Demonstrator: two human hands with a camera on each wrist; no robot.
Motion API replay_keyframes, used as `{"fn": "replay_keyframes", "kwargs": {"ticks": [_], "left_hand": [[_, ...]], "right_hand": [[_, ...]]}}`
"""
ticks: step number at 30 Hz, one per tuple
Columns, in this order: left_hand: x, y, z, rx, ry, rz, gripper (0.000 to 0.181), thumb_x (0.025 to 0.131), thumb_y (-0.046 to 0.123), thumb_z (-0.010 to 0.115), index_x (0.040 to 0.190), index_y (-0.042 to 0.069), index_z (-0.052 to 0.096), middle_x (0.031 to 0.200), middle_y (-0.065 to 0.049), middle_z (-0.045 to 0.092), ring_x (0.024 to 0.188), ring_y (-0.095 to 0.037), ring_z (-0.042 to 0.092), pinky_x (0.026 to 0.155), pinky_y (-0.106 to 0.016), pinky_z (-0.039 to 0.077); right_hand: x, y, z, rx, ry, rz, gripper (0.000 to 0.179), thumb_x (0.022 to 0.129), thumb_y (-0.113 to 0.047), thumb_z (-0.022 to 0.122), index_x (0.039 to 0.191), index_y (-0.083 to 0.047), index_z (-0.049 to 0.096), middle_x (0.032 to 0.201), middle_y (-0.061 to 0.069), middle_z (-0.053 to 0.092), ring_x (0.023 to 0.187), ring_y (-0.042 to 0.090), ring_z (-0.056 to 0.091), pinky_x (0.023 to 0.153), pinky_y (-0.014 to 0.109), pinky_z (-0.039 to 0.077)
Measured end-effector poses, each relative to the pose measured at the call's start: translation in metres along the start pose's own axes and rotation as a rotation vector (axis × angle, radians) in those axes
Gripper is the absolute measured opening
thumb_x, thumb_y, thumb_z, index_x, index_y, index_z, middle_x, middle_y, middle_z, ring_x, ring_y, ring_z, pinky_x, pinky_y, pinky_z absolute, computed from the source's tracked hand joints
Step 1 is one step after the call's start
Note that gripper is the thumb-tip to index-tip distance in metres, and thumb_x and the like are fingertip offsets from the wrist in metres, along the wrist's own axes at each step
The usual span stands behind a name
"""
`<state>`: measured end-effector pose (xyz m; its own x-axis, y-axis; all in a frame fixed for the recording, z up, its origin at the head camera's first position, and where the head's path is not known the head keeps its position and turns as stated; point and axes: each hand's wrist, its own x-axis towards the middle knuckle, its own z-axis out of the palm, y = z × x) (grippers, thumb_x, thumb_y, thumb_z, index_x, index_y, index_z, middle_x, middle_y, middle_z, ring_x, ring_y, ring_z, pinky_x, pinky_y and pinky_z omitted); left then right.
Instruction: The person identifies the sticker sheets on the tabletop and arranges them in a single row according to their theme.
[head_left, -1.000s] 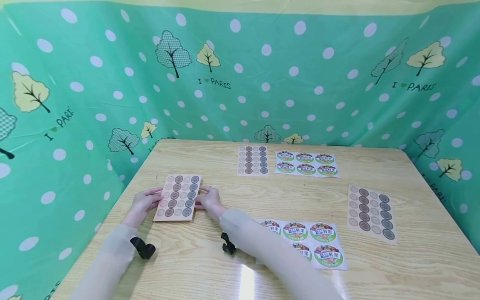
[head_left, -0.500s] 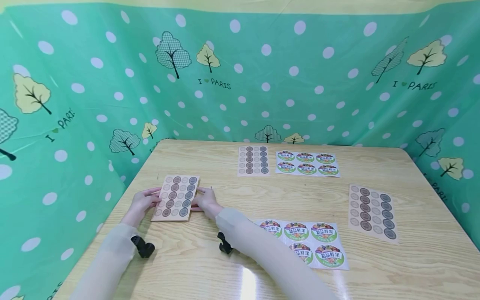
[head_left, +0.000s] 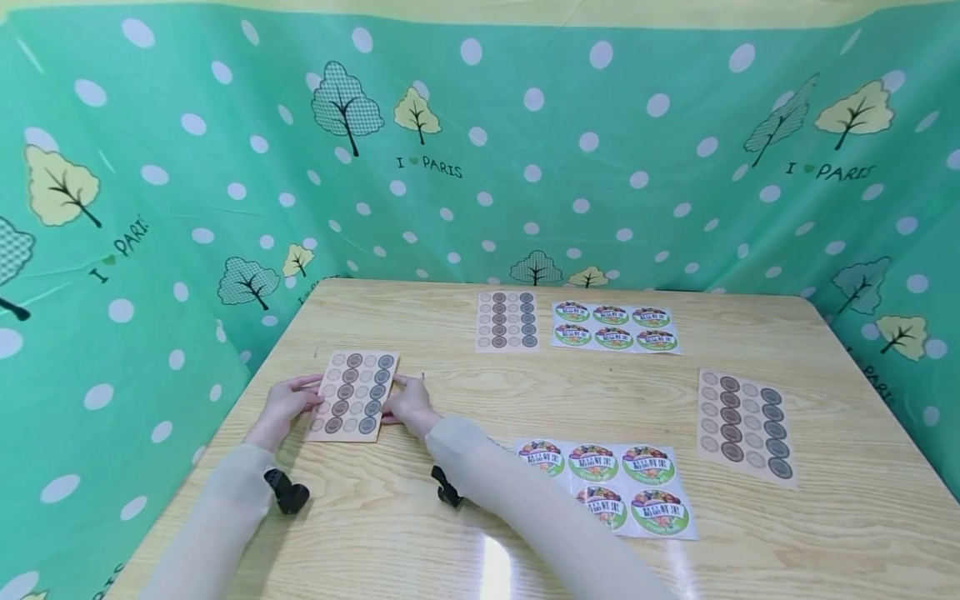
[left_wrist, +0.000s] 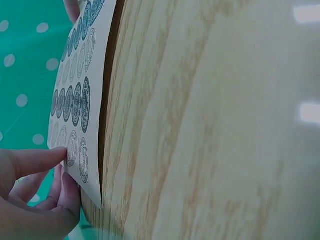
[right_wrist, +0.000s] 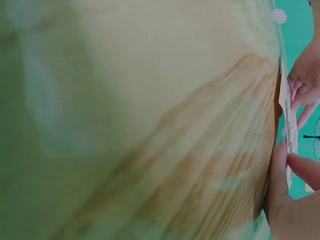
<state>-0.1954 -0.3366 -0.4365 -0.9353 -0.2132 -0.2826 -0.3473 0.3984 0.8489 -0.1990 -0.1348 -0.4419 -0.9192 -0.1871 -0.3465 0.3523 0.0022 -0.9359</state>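
Left hand (head_left: 285, 404): thumb above, fingers below, closed to a pinch on the sheet (head_left: 351, 396) by its left edge.
Right hand (head_left: 411, 405): pinches the right edge, thumb against finger.
Sheet: centre left, over the table (head_left: 555, 400); cannot tell if flat.
Shift: slightly left of a second ago, then near-still; likely fine positioning.
Others: near fruit sheet (head_left: 637, 479), lower right; far fruit sheet (head_left: 617, 327), right of centre.
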Motion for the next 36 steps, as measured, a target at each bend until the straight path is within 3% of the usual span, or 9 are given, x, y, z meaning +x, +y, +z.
{"fn": "replay_keyframes", "kwargs": {"ticks": [10, 18, 22, 30, 36], "left_hand": [[-0.001, 0.0, 0.001, 0.078, 0.02, 0.02, 0.046, 0.08, -0.002, 0.053, 0.124, -0.01, 0.042, 0.104, -0.026, 0.057, 0.068, -0.002, 0.053, 0.062, -0.016, 0.047], [0.005, -0.001, 0.004, 0.099, 0.058, 0.014, 0.045, 0.079, -0.006, 0.054, 0.122, -0.009, 0.045, 0.091, -0.017, 0.061, 0.064, -0.003, 0.052, 0.057, -0.014, 0.046], [0.005, -0.001, 0.006, 0.131, 0.073, 0.044, 0.044, 0.077, -0.008, 0.055, 0.12, -0.011, 0.046, 0.088, -0.018, 0.061, 0.063, -0.004, 0.052, 0.056, -0.016, 0.046], [0.003, 0.0, 0.011, 0.261, 0.121, 0.115, 0.041, 0.075, -0.006, 0.056, 0.114, -0.011, 0.051, 0.089, -0.023, 0.059, 0.069, -0.012, 0.052, 0.053, -0.014, 0.042], [0.001, 0.006, 0.012, 0.249, 0.172, 0.124, 0.039, 0.077, 0.0, 0.053, 0.115, -0.011, 0.051, 0.088, -0.023, 0.058, 0.064, -0.011, 0.052, 0.052, -0.016, 0.042]], "right_hand": [[0.0, -0.003, 0.002, -0.188, 0.04, -0.03, 0.067, 0.065, 0.018, 0.059, 0.127, -0.001, 0.045, 0.083, 0.016, 0.062, 0.059, 0.026, 0.064, 0.049, 0.024, 0.052], [0.0, -0.004, 0.001, -0.329, 0.025, -0.075, 0.066, 0.067, 0.015, 0.062, 0.129, 0.0, 0.043, 0.08, 0.014, 0.062, 0.053, 0.019, 0.061, 0.043, 0.019, 0.049], [-0.002, -0.004, 0.001, -0.403, 0.011, -0.124, 0.062, 0.07, 0.012, 0.061, 0.128, 0.001, 0.042, 0.076, 0.009, 0.059, 0.052, 0.017, 0.06, 0.043, 0.018, 0.048], [-0.005, -0.007, -0.003, -0.435, -0.046, -0.15, 0.059, 0.072, 0.01, 0.059, 0.127, 0.004, 0.039, 0.074, 0.009, 0.058, 0.048, 0.015, 0.055, 0.041, 0.019, 0.047], [-0.005, -0.013, -0.011, -0.429, -0.135, -0.123, 0.053, 0.077, 0.004, 0.059, 0.126, 0.002, 0.041, 0.059, 0.003, 0.051, 0.041, 0.008, 0.039, 0.036, 0.015, 0.033]]}}
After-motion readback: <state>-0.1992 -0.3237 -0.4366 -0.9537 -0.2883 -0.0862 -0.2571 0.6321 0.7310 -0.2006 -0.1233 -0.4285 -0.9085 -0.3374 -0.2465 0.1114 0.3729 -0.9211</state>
